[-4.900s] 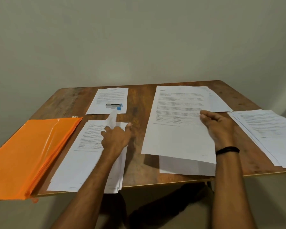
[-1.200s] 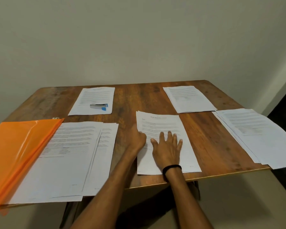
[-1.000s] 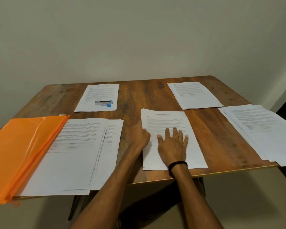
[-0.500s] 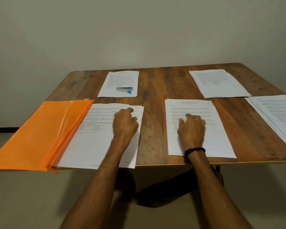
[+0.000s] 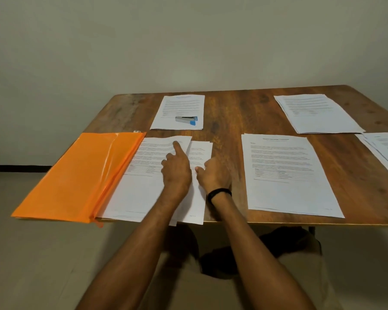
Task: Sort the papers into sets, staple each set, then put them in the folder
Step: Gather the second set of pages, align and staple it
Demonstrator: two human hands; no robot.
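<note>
A stack of printed papers lies at the table's front left, next to an orange folder. My left hand rests on that stack with its index finger stretched out on the top sheet, which is slid left of the sheets beneath. My right hand touches the stack's right edge, fingers curled at the lower sheets; whether it grips a sheet I cannot tell. A second paper set lies to the right. A grey and blue stapler sits on a sheet at the back.
Another paper set lies at the back right, and more sheets run off the right edge. The wooden table stands against a plain wall. The folder overhangs the table's left front corner.
My right hand left the middle paper set and came over to the left stack. My left hand stretched its index finger out and pushed the top sheet leftwards.
</note>
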